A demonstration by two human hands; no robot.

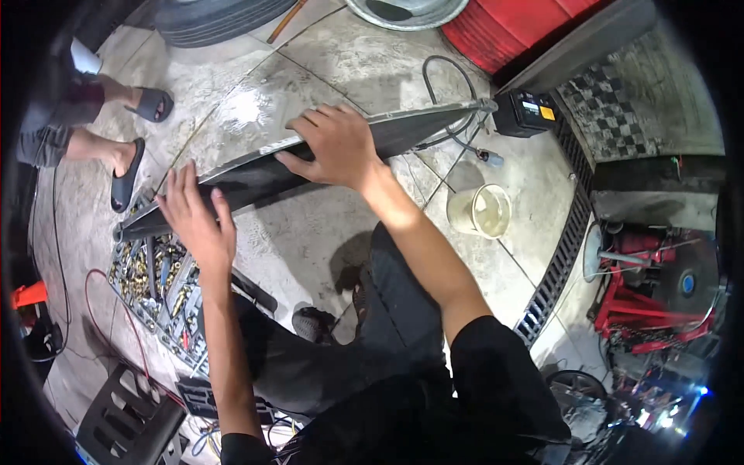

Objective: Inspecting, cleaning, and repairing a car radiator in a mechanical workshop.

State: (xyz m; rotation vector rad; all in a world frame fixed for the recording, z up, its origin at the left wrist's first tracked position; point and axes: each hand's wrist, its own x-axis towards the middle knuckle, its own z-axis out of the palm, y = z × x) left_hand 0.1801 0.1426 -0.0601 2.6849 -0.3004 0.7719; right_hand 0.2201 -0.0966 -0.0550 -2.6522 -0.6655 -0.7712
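Note:
A long, flat, dark panel with a grey metal rim (pixel 418 128), resembling a car radiator, stands on edge across the floor in front of me. My right hand (pixel 337 147) grips its upper edge near the middle, fingers over the far side and thumb on the near side. Toward the panel's left end, my left hand (pixel 199 217) holds the same edge with fingers reaching over it and thumb apart. Just below that end lies a sorting tray (pixel 174 314) of brass fittings and tools. The panel's lower edge is partly hidden by my arms.
A bucket of cloudy liquid (pixel 479 211) stands right, near a black battery-like box (pixel 523 112) and a cable (pixel 426 74). Another person's sandalled foot (pixel 124 167) is at left. A drain grate (pixel 570 225), red machine (pixel 635 302), tire (pixel 217 23) and black plastic stool (pixel 128 411) surround me.

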